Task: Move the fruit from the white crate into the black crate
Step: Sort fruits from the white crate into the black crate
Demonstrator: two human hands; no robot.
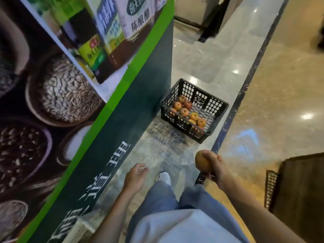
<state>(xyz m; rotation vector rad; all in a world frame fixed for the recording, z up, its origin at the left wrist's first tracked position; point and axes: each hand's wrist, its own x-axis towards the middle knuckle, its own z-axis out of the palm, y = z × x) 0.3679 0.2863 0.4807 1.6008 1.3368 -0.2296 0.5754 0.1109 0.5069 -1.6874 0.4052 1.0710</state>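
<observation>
The right hand [216,170] grips a fruit [204,161], the left hand [135,176] hangs loose and empty, and the black crate [198,93] (several more already inside) sits on the floor well ahead, nearer the right hand's line.

Curled fingers of the right hand [216,170] cover the right side of the round orange-brown fruit [203,161]. The near lattice wall of the black plastic crate [175,121] screens the red-yellow apples [183,111] lying against it, so their count cannot be told. Printed cartons [133,20] at top left are blurred and cut by the top edge. A dark brown block [301,186] runs off the right edge; what it is cannot be told. A blue trouser leg [157,199] hides the heel of the white shoe [165,178].
</observation>
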